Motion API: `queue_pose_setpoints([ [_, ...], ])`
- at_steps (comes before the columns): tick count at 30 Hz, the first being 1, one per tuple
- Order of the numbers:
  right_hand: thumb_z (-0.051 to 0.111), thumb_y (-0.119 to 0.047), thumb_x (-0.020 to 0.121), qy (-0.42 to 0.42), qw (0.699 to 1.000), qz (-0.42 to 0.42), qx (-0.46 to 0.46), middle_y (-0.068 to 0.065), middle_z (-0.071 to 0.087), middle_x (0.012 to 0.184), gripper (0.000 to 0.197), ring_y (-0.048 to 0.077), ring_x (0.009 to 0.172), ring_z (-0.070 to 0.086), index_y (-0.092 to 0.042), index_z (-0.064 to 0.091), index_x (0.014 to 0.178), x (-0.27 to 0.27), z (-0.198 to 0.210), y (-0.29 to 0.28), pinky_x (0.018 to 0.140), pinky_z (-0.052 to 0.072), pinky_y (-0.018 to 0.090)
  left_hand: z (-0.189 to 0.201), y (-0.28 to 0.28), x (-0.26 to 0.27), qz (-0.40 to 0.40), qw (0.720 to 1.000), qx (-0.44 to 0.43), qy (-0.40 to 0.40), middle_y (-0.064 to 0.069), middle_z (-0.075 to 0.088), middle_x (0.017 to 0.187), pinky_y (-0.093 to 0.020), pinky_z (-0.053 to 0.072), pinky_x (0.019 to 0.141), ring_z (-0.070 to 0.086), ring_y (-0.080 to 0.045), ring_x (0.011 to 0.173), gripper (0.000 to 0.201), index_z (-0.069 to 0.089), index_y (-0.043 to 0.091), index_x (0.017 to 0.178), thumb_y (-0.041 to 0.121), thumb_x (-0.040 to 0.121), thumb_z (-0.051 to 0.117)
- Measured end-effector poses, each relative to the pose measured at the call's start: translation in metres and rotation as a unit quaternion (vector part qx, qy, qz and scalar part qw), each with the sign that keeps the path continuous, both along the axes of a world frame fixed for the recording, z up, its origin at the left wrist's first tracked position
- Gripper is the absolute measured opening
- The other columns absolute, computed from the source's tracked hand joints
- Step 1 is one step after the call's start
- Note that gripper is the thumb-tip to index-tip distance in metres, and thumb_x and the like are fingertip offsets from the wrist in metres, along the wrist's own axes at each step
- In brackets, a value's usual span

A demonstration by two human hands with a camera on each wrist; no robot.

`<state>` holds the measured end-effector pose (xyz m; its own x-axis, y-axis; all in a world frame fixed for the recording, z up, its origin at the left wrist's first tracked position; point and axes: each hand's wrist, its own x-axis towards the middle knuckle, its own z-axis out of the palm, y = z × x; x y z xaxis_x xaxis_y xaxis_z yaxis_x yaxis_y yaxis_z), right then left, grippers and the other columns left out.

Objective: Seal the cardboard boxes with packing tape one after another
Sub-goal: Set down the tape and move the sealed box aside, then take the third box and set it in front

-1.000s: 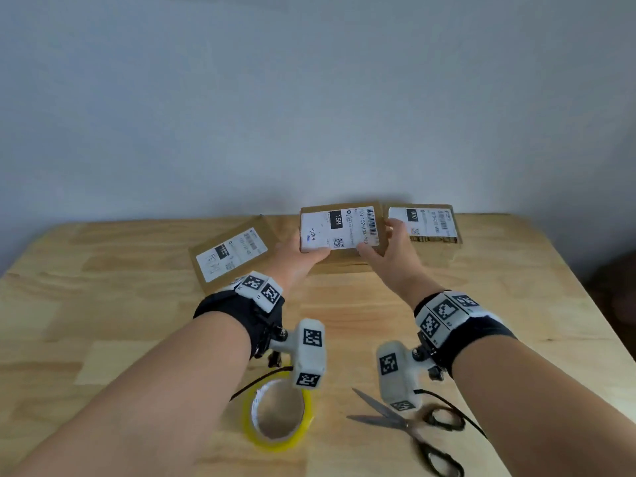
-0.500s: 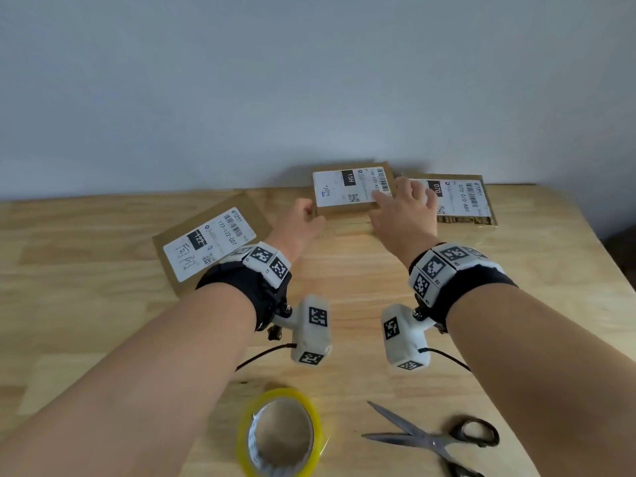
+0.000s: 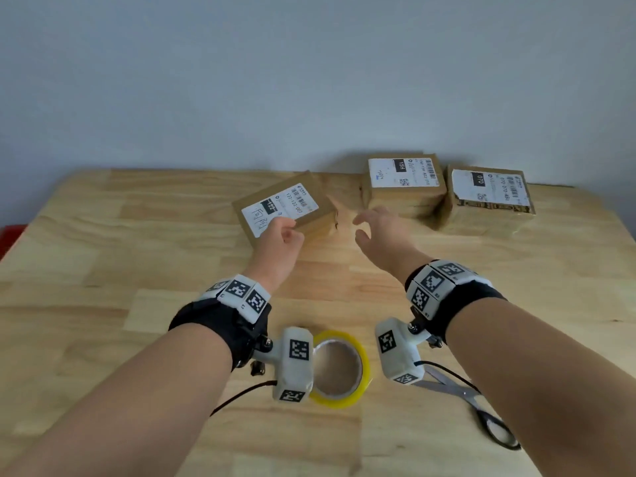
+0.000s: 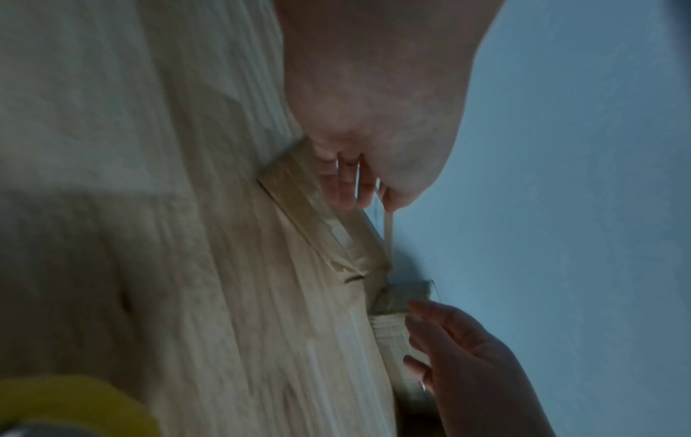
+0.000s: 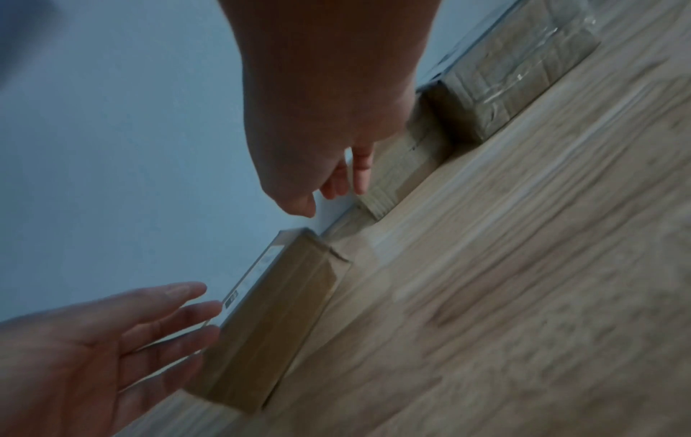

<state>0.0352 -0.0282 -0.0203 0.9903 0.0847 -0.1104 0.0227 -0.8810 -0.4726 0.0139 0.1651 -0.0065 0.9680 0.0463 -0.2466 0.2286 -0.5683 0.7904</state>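
Observation:
Three taped cardboard boxes with white labels lie at the table's far side: box 122 (image 3: 285,210) on the left, turned askew, box 15H (image 3: 402,187) in the middle, box 070 (image 3: 488,201) on the right. My left hand (image 3: 285,224) reaches onto the near corner of box 122 (image 5: 269,319); its straight fingers (image 5: 187,307) touch the labelled top. My right hand (image 3: 364,225) hovers open between box 122 and box 15H (image 5: 403,165), holding nothing. A yellow-rimmed tape roll (image 3: 340,370) lies near me, below my wrists.
Black-handled scissors (image 3: 481,414) lie to the right of the tape roll, partly under my right forearm. The wooden table (image 3: 120,270) ends at a grey wall just behind the boxes. Something red (image 3: 8,235) shows past the table's left edge.
Both hands have let go of box 15H, which now lies at the back, and have moved left toward box 122. My view has swung left and closer.

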Motion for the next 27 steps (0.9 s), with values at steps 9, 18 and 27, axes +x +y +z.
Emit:
queue_pose_setpoints([
  [9, 0.053, -0.03, 0.095, 0.115, 0.99, -0.061, 0.062, 0.016, 0.026, 0.149, 0.067, 0.031, 0.137, 0.03, -0.01, 0.02, 0.149, 0.033, -0.01, 0.065, 0.111, 0.028, 0.041, -0.021, 0.08, 0.021, 0.116, 0.989, 0.017, 0.085, -0.013, 0.037, 0.144, -0.031, 0.037, 0.095, 0.047, -0.024, 0.118, 0.056, 0.034, 0.005, 0.142, 0.031, 0.095, 0.05],
  [18, 0.052, -0.031, 0.096, 0.158, 0.939, -0.178, 0.247, 0.008, 0.054, 0.117, 0.044, 0.014, 0.081, 0.055, -0.01, 0.042, 0.133, 0.01, -0.01, 0.049, 0.064, 0.046, 0.025, -0.021, 0.063, 0.012, 0.08, 0.978, -0.14, 0.13, 0.003, 0.062, 0.1, -0.032, 0.053, 0.089, 0.062, -0.018, 0.092, 0.025, 0.055, 0.015, 0.114, 0.033, 0.098, 0.046],
  [27, 0.061, -0.041, 0.091, 0.146, 0.865, -0.331, 0.347, 0.003, 0.054, 0.104, 0.041, 0.022, 0.097, 0.06, -0.016, 0.041, 0.115, -0.092, 0.03, -0.017, 0.09, 0.054, 0.045, 0.025, 0.01, -0.052, -0.01, 0.992, -0.102, 0.079, -0.001, 0.067, 0.1, -0.044, 0.052, 0.093, 0.065, -0.023, 0.093, 0.035, 0.061, 0.018, 0.113, 0.045, 0.093, 0.049],
])
